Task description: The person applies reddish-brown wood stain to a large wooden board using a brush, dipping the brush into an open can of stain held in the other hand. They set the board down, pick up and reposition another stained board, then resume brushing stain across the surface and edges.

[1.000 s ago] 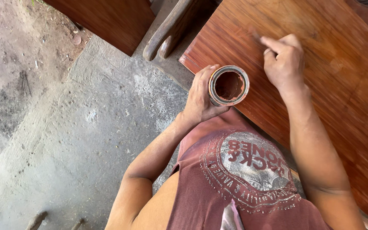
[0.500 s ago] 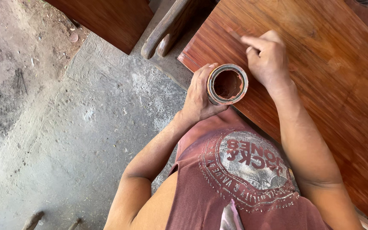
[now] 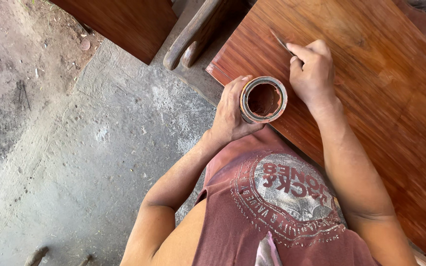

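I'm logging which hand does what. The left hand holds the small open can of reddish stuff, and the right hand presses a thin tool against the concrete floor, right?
Not quite. In the head view the right hand presses the thin tool against the reddish wooden panel, not the floor. The left hand does hold the open can.

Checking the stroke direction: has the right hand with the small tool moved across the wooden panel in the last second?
Yes. The right hand slid left along the wooden panel, closer to its left corner.

A reddish-brown wooden surface (image 3: 371, 98) slants in front of me, glossy with visible grain. Below it I see the grey concrete floor (image 3: 99, 162), where a curved wooden piece (image 3: 193, 34) lies.
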The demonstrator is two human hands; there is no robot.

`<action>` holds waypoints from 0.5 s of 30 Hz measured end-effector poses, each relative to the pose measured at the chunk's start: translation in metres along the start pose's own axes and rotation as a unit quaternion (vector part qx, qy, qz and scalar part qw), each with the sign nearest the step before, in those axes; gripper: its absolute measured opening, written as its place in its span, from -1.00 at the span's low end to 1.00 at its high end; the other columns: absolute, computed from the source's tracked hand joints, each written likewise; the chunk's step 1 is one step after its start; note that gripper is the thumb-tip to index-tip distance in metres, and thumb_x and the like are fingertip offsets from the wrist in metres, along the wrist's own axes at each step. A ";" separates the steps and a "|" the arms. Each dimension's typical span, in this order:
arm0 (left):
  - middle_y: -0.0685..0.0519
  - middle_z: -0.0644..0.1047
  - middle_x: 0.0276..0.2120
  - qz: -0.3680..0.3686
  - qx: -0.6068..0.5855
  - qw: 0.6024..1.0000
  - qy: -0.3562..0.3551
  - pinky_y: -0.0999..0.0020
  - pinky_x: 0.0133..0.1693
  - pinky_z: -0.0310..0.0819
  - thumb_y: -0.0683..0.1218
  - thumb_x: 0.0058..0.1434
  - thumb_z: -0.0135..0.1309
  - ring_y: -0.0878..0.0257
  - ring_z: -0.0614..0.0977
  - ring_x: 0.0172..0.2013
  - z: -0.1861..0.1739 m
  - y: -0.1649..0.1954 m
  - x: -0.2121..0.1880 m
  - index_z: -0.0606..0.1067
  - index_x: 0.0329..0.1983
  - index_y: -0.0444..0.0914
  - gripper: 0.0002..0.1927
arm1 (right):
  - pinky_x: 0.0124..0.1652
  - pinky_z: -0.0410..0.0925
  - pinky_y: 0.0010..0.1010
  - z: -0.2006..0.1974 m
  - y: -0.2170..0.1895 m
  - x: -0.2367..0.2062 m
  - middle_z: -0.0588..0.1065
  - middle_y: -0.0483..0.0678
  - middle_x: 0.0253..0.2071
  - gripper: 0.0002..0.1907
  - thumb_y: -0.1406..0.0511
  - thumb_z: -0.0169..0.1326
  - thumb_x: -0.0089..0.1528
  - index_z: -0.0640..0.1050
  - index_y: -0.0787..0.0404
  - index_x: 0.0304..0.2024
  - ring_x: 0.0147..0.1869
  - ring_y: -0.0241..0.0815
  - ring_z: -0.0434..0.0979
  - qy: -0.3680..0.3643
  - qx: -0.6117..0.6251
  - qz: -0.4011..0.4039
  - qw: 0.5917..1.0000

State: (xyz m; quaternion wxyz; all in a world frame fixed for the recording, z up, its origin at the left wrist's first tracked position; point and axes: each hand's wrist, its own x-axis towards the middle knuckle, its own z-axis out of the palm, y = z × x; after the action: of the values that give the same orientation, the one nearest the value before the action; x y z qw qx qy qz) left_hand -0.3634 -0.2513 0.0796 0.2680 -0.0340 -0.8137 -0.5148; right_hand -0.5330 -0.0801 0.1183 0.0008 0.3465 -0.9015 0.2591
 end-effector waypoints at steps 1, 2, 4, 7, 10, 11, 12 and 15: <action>-0.22 0.35 0.29 0.002 0.001 1.000 0.000 -0.02 0.34 0.37 0.03 -0.06 0.52 -0.18 0.42 0.31 0.000 0.000 0.000 0.11 0.42 -0.32 0.09 | -0.15 0.39 -0.26 0.000 0.000 0.001 0.50 0.07 -0.20 -0.73 0.43 0.20 0.32 0.70 0.17 0.07 -0.13 -0.03 0.50 -0.003 -0.012 0.002 1.000; -0.23 0.35 0.29 0.004 0.002 1.000 -0.002 -0.02 0.34 0.37 0.03 -0.06 0.52 -0.18 0.42 0.31 -0.001 -0.001 0.000 0.11 0.42 -0.32 0.10 | -0.18 0.39 -0.26 0.002 0.000 0.002 0.49 0.08 -0.21 -0.72 0.43 0.20 0.31 0.70 0.17 0.08 -0.14 -0.02 0.49 -0.006 -0.024 0.006 1.000; -0.22 0.35 0.29 0.007 0.004 1.000 -0.001 -0.02 0.33 0.37 0.03 -0.07 0.52 -0.18 0.42 0.30 -0.001 -0.001 0.001 0.12 0.42 -0.32 0.10 | -0.12 0.41 -0.27 0.006 -0.001 0.007 0.49 0.06 -0.18 -0.74 0.42 0.19 0.34 0.70 0.14 0.07 -0.11 -0.06 0.50 -0.025 0.037 0.000 0.999; -0.22 0.36 0.29 0.011 0.007 1.000 0.002 -0.02 0.33 0.37 0.02 -0.07 0.52 -0.17 0.43 0.30 -0.002 -0.001 0.002 0.13 0.41 -0.31 0.09 | -0.07 0.41 -0.24 0.013 -0.002 0.018 0.49 0.05 -0.18 -0.74 0.43 0.19 0.35 0.70 0.15 0.08 -0.05 -0.03 0.49 0.020 0.014 -0.028 0.999; -0.21 0.37 0.29 0.001 0.006 1.000 -0.004 0.00 0.33 0.39 0.01 -0.07 0.51 -0.16 0.44 0.29 -0.003 0.000 0.002 0.13 0.41 -0.31 0.08 | -0.06 0.41 -0.20 0.018 -0.003 0.024 0.49 0.05 -0.20 -0.71 0.42 0.22 0.31 0.70 0.15 0.08 -0.05 0.00 0.49 0.031 -0.010 -0.069 0.997; -0.20 0.37 0.29 0.000 0.003 1.000 -0.003 0.00 0.32 0.39 0.01 -0.07 0.51 -0.16 0.44 0.29 -0.004 0.001 0.002 0.14 0.41 -0.31 0.07 | -0.05 0.41 -0.19 0.018 -0.002 0.026 0.48 0.05 -0.21 -0.70 0.41 0.23 0.28 0.71 0.15 0.07 -0.06 0.01 0.49 0.022 -0.011 -0.084 0.996; -0.20 0.37 0.28 0.000 0.001 1.000 -0.001 0.00 0.32 0.39 0.01 -0.06 0.52 -0.15 0.44 0.29 -0.004 0.001 0.002 0.14 0.41 -0.30 0.07 | -0.06 0.42 -0.20 0.018 -0.001 0.027 0.49 0.05 -0.18 -0.71 0.40 0.22 0.30 0.70 0.13 0.07 -0.07 0.00 0.51 0.005 0.007 -0.061 0.998; -0.21 0.36 0.28 -0.002 0.000 1.000 0.002 0.00 0.32 0.39 0.01 -0.07 0.52 -0.17 0.44 0.28 -0.004 0.001 0.002 0.14 0.40 -0.32 0.07 | -0.09 0.43 -0.22 0.017 0.003 0.031 0.51 0.07 -0.16 -0.73 0.40 0.20 0.33 0.70 0.12 0.08 -0.09 -0.01 0.53 -0.014 0.022 -0.021 0.999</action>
State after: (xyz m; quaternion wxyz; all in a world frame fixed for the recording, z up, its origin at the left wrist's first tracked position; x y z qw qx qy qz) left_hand -0.3633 -0.2547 0.0828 0.2687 -0.0311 -0.8133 -0.5152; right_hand -0.5551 -0.1058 0.1077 -0.0138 0.3684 -0.8884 0.2736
